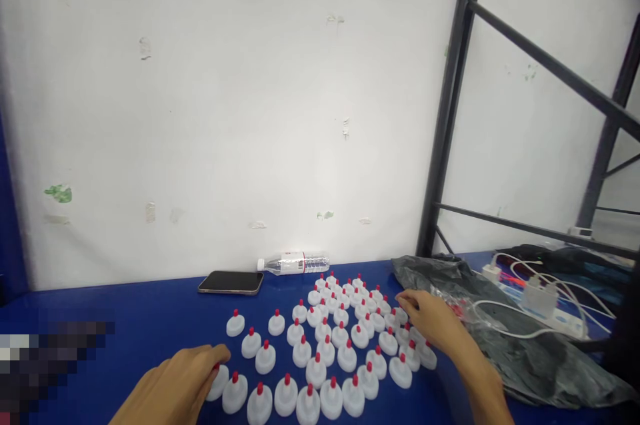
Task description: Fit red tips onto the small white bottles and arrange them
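Note:
Many white oval caps with red tips (pixel 286 394) stand upright in loose rows on the blue table (pixel 125 318). At the lower left, my left hand (pixel 187 372) has its fingers closed around the red tip of a white cap (pixel 218 384) at the row's left end. My right hand (pixel 417 308) is at the right edge of the group, thumb and fingers brought together beside the caps. Whatever it grips, if anything, is hidden by the fingers.
A phone (pixel 231 282) and a clear plastic bottle (pixel 295 263) lie by the wall. On the right are a dark plastic bag (pixel 530 365), a power strip with white cables (pixel 565 322) and a black metal frame (pixel 445 125).

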`<state>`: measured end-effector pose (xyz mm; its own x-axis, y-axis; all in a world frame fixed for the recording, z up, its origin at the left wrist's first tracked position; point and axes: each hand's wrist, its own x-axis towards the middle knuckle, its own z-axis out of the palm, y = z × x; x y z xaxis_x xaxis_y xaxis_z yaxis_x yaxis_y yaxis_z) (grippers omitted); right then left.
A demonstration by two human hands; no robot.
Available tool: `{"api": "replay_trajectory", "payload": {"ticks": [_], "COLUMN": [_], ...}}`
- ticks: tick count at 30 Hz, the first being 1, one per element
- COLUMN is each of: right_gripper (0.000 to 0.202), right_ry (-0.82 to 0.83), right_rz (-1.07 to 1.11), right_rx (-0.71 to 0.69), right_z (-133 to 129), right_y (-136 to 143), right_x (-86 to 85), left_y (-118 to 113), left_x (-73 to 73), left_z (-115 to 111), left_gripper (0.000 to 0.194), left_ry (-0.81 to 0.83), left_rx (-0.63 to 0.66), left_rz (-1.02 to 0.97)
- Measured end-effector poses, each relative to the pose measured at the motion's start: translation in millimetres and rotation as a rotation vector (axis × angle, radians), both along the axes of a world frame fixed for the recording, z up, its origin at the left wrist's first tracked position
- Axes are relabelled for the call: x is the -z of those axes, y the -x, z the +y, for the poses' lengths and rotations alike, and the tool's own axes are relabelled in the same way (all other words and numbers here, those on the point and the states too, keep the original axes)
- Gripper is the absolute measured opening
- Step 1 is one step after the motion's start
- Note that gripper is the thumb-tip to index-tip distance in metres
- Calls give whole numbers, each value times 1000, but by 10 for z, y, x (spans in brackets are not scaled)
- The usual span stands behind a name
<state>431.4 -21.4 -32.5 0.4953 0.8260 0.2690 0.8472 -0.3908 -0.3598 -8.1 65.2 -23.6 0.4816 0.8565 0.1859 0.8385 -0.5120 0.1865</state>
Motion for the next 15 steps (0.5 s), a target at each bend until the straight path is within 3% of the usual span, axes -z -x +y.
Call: {"api": "replay_trajectory", "payload": {"ticks": [7, 15], "right_gripper": [28, 33], "right_ry": [-26, -41], "right_rz": [10, 35], "right_rx": [18, 140], "right_z": [-13, -68], "right_y": [14, -12], "right_x": [-37, -99], "left_y": [-8, -50], "left_x": [19, -60], "left_z": [-25, -78], "left_gripper": [58, 58], "left_ry": [56, 83], "left_rx": [9, -9], "left_rz": [39, 119]}}
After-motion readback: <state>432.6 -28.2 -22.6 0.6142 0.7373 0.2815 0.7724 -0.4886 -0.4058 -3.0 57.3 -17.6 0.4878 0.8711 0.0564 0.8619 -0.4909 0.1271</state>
